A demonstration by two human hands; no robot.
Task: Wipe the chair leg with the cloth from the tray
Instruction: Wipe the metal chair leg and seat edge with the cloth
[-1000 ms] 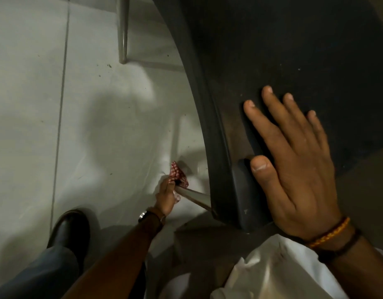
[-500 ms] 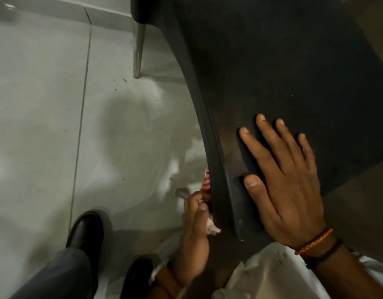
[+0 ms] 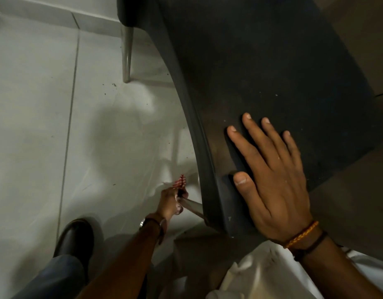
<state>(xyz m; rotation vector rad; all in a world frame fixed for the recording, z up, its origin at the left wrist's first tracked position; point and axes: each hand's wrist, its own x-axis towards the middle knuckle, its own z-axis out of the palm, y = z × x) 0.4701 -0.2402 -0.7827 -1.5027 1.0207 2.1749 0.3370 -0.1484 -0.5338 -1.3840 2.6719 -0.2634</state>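
A dark chair seat point(image 3: 272, 72) fills the upper right of the head view. Its near metal leg point(image 3: 192, 207) slants down to the floor under the seat's front corner. My left hand point(image 3: 170, 202) is wrapped around the low end of that leg, holding a red-and-white checked cloth point(image 3: 180, 182) against it; a bit of cloth sticks out above the fingers. My right hand point(image 3: 272, 180) lies flat on the seat with fingers spread, holding nothing. The tray is not in view.
A second metal chair leg point(image 3: 127, 55) stands on the pale tiled floor point(image 3: 35, 126) farther back. My black shoe point(image 3: 75, 238) rests on the floor at lower left. White fabric point(image 3: 261, 275) bunches at the bottom right. A wall skirting runs along the top left.
My left hand with the cloth slid up the near leg toward the seat half a second ago and has now moved back down to its low end. My right hand stays flat on the seat.
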